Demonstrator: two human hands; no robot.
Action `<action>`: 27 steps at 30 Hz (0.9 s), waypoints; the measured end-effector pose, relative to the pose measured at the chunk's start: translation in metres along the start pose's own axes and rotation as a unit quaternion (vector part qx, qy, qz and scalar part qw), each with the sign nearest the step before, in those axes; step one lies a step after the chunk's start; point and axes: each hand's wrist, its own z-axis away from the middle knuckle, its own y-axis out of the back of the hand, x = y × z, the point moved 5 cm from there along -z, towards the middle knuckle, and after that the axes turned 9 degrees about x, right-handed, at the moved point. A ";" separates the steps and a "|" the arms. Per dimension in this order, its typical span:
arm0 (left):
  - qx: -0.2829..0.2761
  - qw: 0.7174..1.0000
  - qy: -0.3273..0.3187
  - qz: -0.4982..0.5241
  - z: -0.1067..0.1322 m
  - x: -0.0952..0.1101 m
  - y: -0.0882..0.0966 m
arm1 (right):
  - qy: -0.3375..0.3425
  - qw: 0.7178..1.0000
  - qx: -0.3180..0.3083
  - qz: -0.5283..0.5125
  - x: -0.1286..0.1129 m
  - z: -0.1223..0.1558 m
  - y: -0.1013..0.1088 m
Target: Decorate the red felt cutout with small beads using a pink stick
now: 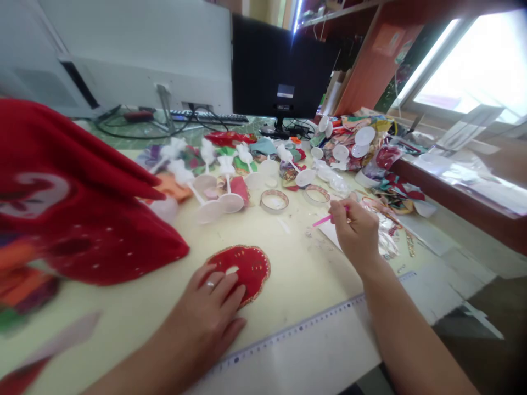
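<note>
Under the spread fingers of my left hand lies a red fabric piece with a gold beaded edge and small gold marks. The fingers press flat on its lower left part and hide some of it. My right hand is closed around a thin pink stick, its tip pointing left above the table. Near that tip, tiny bits are scattered on the surface beside a white sheet. Two rolls of tape, one a tape ring and the other a second tape ring, lie behind.
A large red cloth item stands at the left. White plastic stands with round bases spread along the back, before a black monitor. A ruler runs along the front. Fabric scraps pile up at the right.
</note>
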 end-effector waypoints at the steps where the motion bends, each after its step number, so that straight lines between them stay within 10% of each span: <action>1: 0.003 1.000 -0.001 0.014 0.000 0.001 0.001 | 0.004 1.000 -0.013 0.007 -0.001 0.001 -0.002; 27: 0.082 0.993 -0.015 0.078 -0.009 0.000 0.015 | 0.030 0.992 -0.113 0.053 -0.007 0.008 -0.020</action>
